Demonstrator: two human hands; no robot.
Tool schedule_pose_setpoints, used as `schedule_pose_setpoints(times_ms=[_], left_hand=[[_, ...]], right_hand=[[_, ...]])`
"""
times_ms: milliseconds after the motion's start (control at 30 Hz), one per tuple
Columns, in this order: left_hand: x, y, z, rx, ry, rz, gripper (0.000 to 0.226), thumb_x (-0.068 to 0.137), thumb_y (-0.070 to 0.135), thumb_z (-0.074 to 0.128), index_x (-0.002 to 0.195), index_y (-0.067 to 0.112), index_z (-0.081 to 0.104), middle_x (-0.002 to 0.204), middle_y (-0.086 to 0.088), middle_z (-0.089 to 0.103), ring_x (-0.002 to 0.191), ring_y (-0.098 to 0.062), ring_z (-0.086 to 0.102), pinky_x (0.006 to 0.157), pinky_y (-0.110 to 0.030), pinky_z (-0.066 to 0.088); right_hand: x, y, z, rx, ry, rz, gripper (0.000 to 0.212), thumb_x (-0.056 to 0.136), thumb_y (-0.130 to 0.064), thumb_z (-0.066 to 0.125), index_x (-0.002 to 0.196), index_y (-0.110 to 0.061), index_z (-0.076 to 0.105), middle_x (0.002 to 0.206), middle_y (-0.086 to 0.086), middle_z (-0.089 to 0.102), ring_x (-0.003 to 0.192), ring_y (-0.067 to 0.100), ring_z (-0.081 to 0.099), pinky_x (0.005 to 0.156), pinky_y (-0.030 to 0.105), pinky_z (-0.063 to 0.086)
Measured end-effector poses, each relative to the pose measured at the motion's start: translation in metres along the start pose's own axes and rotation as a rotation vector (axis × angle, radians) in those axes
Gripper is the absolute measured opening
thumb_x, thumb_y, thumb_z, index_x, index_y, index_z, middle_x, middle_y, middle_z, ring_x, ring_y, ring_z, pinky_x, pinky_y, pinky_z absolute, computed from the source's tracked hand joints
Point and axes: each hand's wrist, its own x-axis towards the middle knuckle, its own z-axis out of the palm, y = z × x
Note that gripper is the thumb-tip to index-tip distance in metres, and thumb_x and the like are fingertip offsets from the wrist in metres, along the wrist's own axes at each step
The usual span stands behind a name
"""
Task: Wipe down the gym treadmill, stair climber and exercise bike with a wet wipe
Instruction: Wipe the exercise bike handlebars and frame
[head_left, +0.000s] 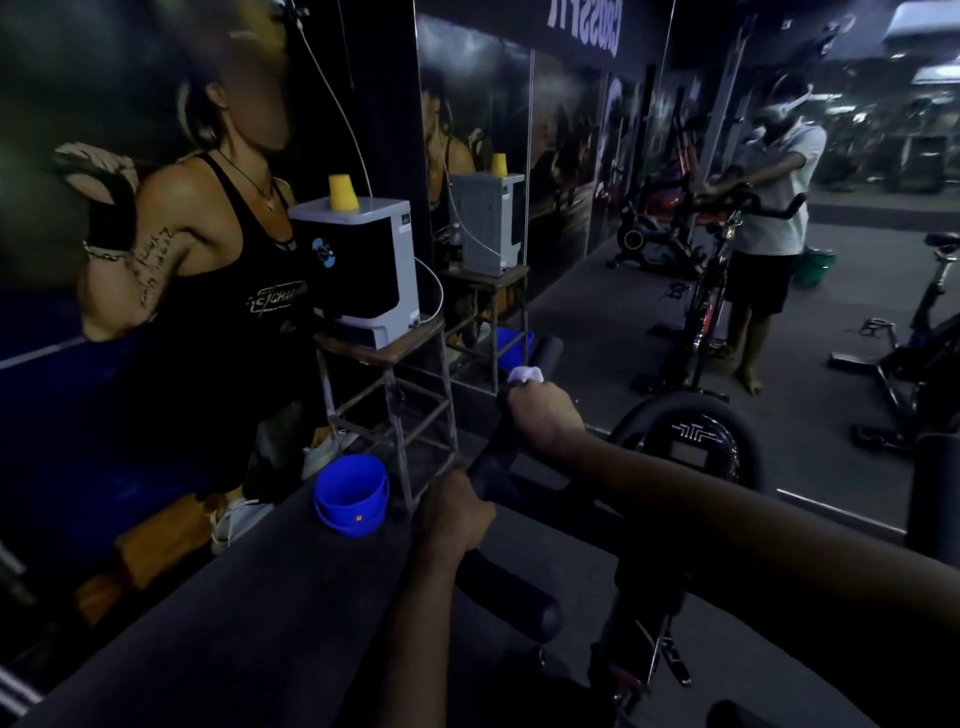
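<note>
White and bunched, the wet wipe (525, 374) is being held against the far upright end of the exercise bike's black handlebar (543, 351). It is being clasped there by the right hand (545, 415), whose fingers are curled round both bar and wipe, so that only a tuft is being shown above the fist. Lower on the same bar, the foam is being gripped by the left hand (452, 514), fingers wrapped fully round it. The black flywheel (691, 441) is being partly hidden by the right forearm.

Dark matting (260, 623) is being used as the floor. A blue bucket (350, 496) is being kept on it, just beside a rusty metal stand (387, 395). A water purifier (363, 270) is being carried by the stand, and an upturned yellow cup (343, 192) by the purifier. The left wall is being covered by a large mural (156, 234). Ahead, the room, the bike and the person are being reflected in a wall mirror (597, 208). The light is dim.
</note>
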Motion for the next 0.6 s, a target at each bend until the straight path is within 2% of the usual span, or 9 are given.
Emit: schedule_pose_setpoints(times_ms=[133,267,300,367,433,533,600], left_hand=[[-0.002,0.001,-0.001,-0.017,0.018,0.006,0.034,0.081,0.019,0.065,0.114,0.008,0.068,0.115,-0.019,0.07,0.105,-0.037,0.067,0.07,-0.028,0.041],[-0.005,0.001,-0.002,-0.031,0.016,-0.006,0.036,0.079,0.022,0.066,0.114,0.01,0.068,0.116,-0.019,0.07,0.107,-0.038,0.067,0.069,-0.028,0.041],[-0.005,0.001,-0.002,-0.034,0.013,-0.005,0.037,0.079,0.022,0.066,0.114,0.011,0.068,0.115,-0.019,0.07,0.106,-0.037,0.067,0.069,-0.028,0.041],[-0.004,0.001,-0.002,-0.036,0.005,0.003,0.037,0.079,0.021,0.066,0.114,0.01,0.068,0.114,-0.019,0.071,0.105,-0.037,0.067,0.068,-0.028,0.042],[-0.004,0.0,-0.002,-0.034,-0.001,0.011,0.037,0.079,0.021,0.065,0.114,0.008,0.068,0.112,-0.019,0.071,0.103,-0.037,0.068,0.068,-0.029,0.042],[-0.001,-0.002,-0.001,-0.033,-0.005,0.027,0.036,0.081,0.021,0.063,0.115,0.01,0.069,0.11,-0.017,0.071,0.101,-0.036,0.069,0.067,-0.028,0.042],[0.0,-0.004,0.0,-0.029,-0.003,0.031,0.036,0.082,0.019,0.062,0.116,0.01,0.068,0.109,-0.015,0.071,0.098,-0.034,0.069,0.066,-0.028,0.043]], right_hand=[[-0.028,-0.012,0.01,0.063,-0.028,-0.081,0.034,0.097,-0.016,0.052,0.128,-0.007,0.059,0.14,0.01,0.051,0.106,0.037,0.065,0.084,0.038,0.05],[-0.059,-0.017,0.012,0.223,-0.004,-0.151,0.012,0.089,-0.024,0.061,0.098,-0.017,0.067,0.111,-0.001,0.068,0.087,0.031,0.066,0.073,0.037,0.047],[-0.063,-0.016,0.011,0.284,-0.025,-0.134,0.01,0.088,-0.023,0.063,0.094,-0.019,0.07,0.103,-0.003,0.07,0.085,0.029,0.066,0.072,0.037,0.049],[-0.062,-0.008,0.003,0.414,-0.099,-0.062,0.02,0.089,-0.016,0.064,0.101,-0.023,0.078,0.101,0.002,0.075,0.093,0.027,0.068,0.08,0.034,0.051],[-0.053,0.002,-0.005,0.547,-0.068,0.079,0.022,0.087,-0.009,0.066,0.104,-0.015,0.08,0.102,0.013,0.076,0.1,0.029,0.069,0.078,0.027,0.047],[-0.027,0.015,-0.013,0.777,0.255,0.511,0.022,0.088,-0.011,0.063,0.101,-0.013,0.079,0.1,0.02,0.075,0.098,0.035,0.069,0.071,0.025,0.04],[-0.005,0.02,-0.014,0.853,0.363,0.776,0.022,0.09,-0.016,0.059,0.103,-0.017,0.077,0.103,0.017,0.074,0.094,0.036,0.068,0.07,0.027,0.04]])
